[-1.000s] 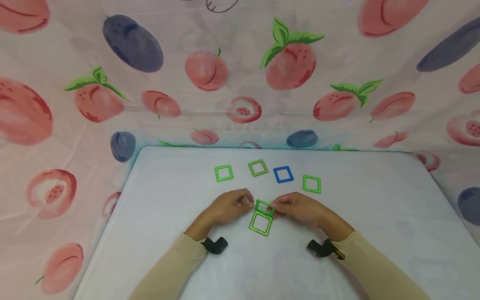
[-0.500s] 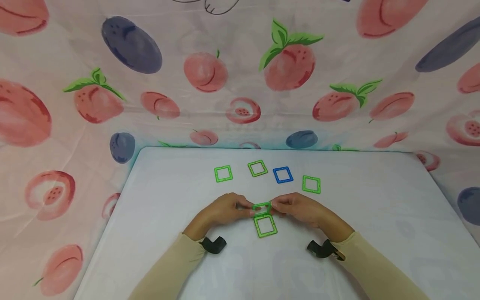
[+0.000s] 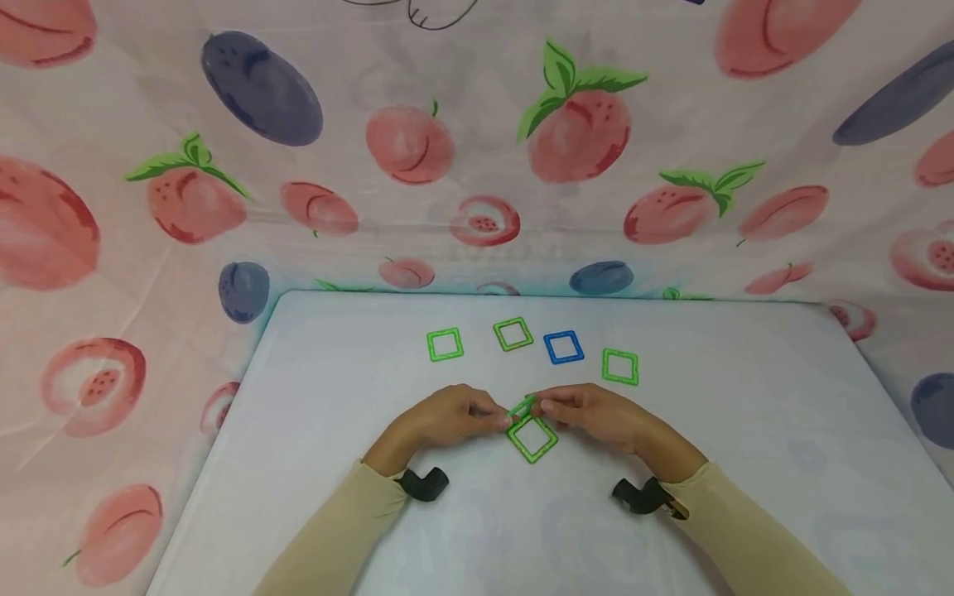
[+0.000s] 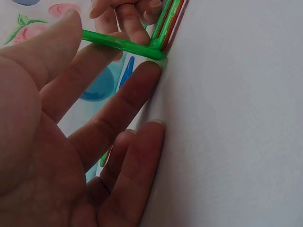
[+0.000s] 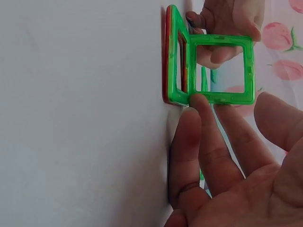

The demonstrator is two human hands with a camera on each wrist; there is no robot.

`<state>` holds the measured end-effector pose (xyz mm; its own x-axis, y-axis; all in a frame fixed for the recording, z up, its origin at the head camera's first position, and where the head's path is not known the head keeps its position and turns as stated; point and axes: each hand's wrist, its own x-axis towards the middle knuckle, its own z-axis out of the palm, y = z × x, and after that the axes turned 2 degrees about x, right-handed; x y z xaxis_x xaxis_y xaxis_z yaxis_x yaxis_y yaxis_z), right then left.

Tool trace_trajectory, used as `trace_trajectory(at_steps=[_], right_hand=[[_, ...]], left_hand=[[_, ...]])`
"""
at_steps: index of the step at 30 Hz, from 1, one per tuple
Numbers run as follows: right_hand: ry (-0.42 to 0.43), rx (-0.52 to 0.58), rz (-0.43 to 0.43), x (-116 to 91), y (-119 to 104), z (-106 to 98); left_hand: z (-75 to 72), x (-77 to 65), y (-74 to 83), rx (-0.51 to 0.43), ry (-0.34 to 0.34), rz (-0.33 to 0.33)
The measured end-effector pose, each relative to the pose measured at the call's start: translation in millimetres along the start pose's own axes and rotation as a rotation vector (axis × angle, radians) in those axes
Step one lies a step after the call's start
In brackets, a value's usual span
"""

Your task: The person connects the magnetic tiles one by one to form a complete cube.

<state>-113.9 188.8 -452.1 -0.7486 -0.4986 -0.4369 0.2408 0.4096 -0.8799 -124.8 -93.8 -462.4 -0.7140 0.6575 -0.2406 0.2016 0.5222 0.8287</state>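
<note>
Two green open square magnetic tiles meet along one edge at the table's middle. The flat tile (image 3: 545, 451) lies on the white surface; its table side looks reddish in the right wrist view. The other, upright tile (image 5: 249, 71) stands up from its far edge. My left hand (image 3: 450, 415) pinches the upright tile's left side between thumb and index finger. My right hand (image 3: 599, 412) is at that tile's right side. In the right wrist view its fingers (image 5: 236, 137) reach the tile's edge, fairly straight, while the thumb stands apart from it.
Farther back on the white table (image 3: 343, 356) lie three green square tiles, a left one (image 3: 431, 348), a middle one (image 3: 500, 338) and a right one (image 3: 635, 369), plus a blue tile (image 3: 565, 359). A fruit-printed cloth (image 3: 417, 66) hangs behind.
My left hand has come in from beside the tiles to grip the upright one. The joined pair has turned anticlockwise, so the flat tile now sits cornerwise toward me.
</note>
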Motion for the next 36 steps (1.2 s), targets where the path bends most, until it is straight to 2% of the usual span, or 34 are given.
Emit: trace_trajectory(at_steps=[4, 7, 11, 15, 18, 22, 26, 31, 33, 36], right_hand=[[-0.005, -0.004, -0.013, -1.6, 1.1, -2.0], [0.05, -0.047, -0.014, -5.6, 1.3, -5.3], [0.236, -0.202, -0.016, -13.3, -2.1, -17.5], [0.445, -0.43, -0.021, -21.0, -6.3, -42.5], [0.528, -0.589, 0.001, -25.9, -4.7, -62.9], [0.508, -0.717, 0.069, -28.4, 6.2, -82.1], [0.471, -0.756, 0.106, -26.8, 15.9, -88.3], [0.435, -0.84, 0.131, -20.8, 13.6, -80.5], [0.387, -0.853, 0.117, -18.1, 12.0, -74.1], [0.289, -0.803, 0.059, -15.1, 12.7, -64.6]], left_hand=[[-0.1, -0.9, 1.0, 0.022, 0.012, -0.013], [1.5, -1.2, 1.2, 0.035, 0.016, -0.016], [3.2, -0.8, 1.7, 0.051, 0.017, -0.013], [2.7, -0.3, 2.6, 0.05, 0.02, -0.024], [1.8, -0.2, 2.1, 0.044, 0.014, -0.043], [1.5, -0.7, 0.9, 0.034, -0.006, -0.069], [2.1, -0.4, 0.2, 0.028, -0.016, -0.065], [2.0, -0.4, 0.0, 0.028, -0.001, -0.065], [2.0, -0.6, -0.5, 0.026, 0.003, -0.066], [2.8, -0.1, -2.4, 0.024, -0.001, -0.063]])
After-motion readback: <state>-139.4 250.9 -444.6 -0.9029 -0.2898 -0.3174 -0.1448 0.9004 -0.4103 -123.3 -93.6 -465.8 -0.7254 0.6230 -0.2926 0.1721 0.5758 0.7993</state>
